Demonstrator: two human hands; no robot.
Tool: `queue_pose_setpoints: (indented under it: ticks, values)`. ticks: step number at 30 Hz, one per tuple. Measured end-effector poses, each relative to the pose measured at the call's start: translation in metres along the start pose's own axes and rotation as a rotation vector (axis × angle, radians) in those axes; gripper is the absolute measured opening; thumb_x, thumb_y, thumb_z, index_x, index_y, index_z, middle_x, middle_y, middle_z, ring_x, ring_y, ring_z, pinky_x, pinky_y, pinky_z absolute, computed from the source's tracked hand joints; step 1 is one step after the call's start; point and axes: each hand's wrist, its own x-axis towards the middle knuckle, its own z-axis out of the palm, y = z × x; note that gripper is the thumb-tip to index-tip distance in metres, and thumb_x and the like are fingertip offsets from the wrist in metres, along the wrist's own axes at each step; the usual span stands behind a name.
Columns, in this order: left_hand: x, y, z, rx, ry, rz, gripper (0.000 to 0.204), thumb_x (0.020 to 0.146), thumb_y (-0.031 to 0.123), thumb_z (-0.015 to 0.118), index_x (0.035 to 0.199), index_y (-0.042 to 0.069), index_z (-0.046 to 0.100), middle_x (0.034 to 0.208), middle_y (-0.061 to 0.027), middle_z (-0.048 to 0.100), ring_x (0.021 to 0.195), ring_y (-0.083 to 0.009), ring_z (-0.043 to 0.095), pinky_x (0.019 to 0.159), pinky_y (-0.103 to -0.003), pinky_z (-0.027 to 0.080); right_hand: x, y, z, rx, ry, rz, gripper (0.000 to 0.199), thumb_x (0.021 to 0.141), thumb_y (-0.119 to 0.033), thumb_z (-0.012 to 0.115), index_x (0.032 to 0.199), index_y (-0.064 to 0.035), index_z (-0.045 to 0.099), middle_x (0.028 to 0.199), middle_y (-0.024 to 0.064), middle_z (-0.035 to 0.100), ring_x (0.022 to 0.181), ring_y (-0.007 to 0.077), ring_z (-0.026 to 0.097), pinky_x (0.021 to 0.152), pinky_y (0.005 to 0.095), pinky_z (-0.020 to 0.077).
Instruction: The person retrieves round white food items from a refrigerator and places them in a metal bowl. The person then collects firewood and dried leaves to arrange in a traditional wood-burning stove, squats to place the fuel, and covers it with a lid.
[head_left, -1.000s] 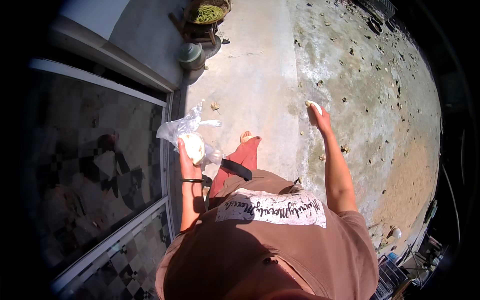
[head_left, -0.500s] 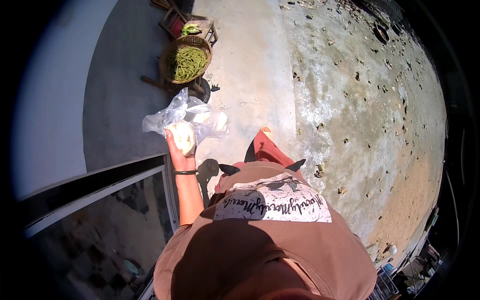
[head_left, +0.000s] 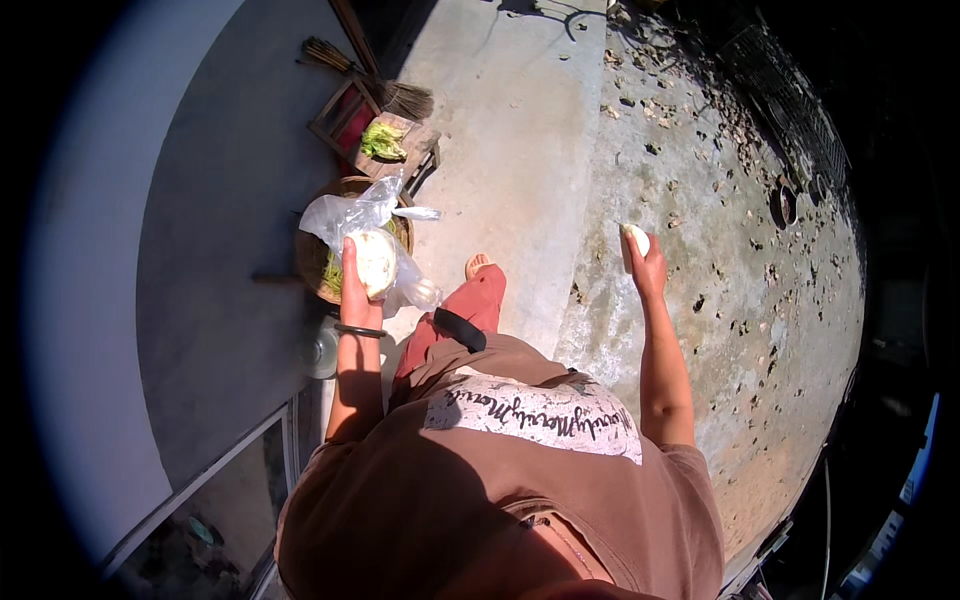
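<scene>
My left hand is closed around a pale, cream-white round thing, whose kind I cannot make out. A clear plastic bag hangs about it, with more pale contents showing dimly at its lower right. Out to the right, my right hand grips a small white oval piece between thumb and fingers; what it is cannot be told. Behind the bag sits a round woven basket, with green long beans partly showing; the bag hides most of them.
Past the basket, leafy greens lie on a small wooden stool. A broom is beyond it, by the grey wall. Dry leaves dot the concrete ground on the right. A framed glass panel stands at lower left.
My right hand has come into view at the right with the white piece. The basket and stool are nearer, and the bag in my left hand now overlaps the basket. My stepping foot has shifted left.
</scene>
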Motion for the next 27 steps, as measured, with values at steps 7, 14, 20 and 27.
queue_pose_setpoints:
  ticks: [7,14,20,27]
  values:
    - [0.289,0.054,0.212,0.021,-0.02,-0.034,0.05,0.099,0.05,0.055,0.129,0.01,0.057,0.117,-0.0036,0.065,0.103,-0.0149,0.065,0.087,-0.032,0.054,0.039,0.098,0.047,0.1,-0.412,0.896,0.085,0.084,-0.074,0.055,0.107,0.0063,0.07,0.1,0.0258,0.071,0.097,0.0316,0.07,0.083,0.0426,0.0521]
    - [0.613,0.104,0.384,-0.075,0.061,0.057,0.047,0.1,0.052,0.05,0.127,0.014,0.057,0.113,-0.0016,0.067,0.096,-0.0159,0.066,0.076,-0.032,0.056,0.408,0.037,0.136,0.035,-0.423,1.009,0.088,0.085,-0.075,0.053,0.108,0.0092,0.067,0.089,0.0224,0.069,0.077,0.0299,0.069,0.062,0.0408,0.0517]
    - [0.826,0.181,0.477,-0.108,-0.011,0.153,0.057,0.101,0.049,0.051,0.137,0.004,0.049,0.13,-0.0077,0.059,0.119,-0.02,0.058,0.1,-0.036,0.047,0.807,-0.159,0.222,0.034,-0.249,0.615,0.087,0.087,-0.073,0.052,0.11,0.0098,0.066,0.08,0.0194,0.068,0.062,0.0287,0.068,0.045,0.0388,0.0494]
    - [1.085,0.328,0.562,-0.134,0.005,0.365,0.052,0.1,0.049,0.053,0.133,0.009,0.053,0.125,-0.0066,0.061,0.112,-0.0208,0.061,0.093,-0.037,0.052,1.319,-0.704,0.351,0.376,-0.198,-0.23,0.064,0.093,-0.057,0.058,0.115,0.0022,0.066,0.099,0.0153,0.069,0.089,0.0222,0.065,0.079,0.0336,0.0505]
